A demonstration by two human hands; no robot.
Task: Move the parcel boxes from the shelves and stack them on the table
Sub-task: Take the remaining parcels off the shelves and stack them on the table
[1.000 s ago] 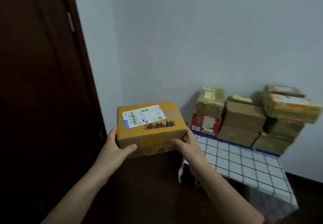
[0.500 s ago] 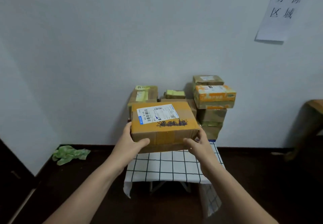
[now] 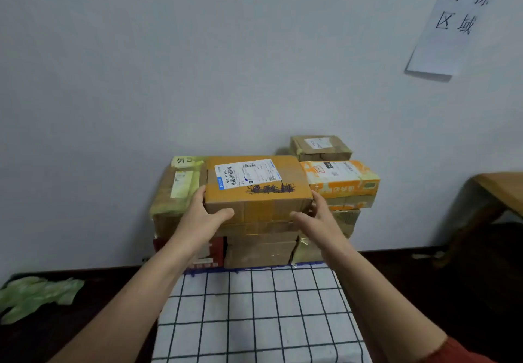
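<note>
holding parcel box (image 3: 256, 192) just over the middle stack (image 3: 260, 249) at the back of the bench (image 3: 254, 311); left grip (image 3: 205, 216) and right grip (image 3: 315, 218) clamped on its sides. best lowered flat, edges squared, before releasing.

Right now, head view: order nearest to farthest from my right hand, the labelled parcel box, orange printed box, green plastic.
1. Labelled parcel box: gripped by the right hand.
2. Orange printed box: just behind, right stack.
3. Green plastic: floor, far left.
</note>
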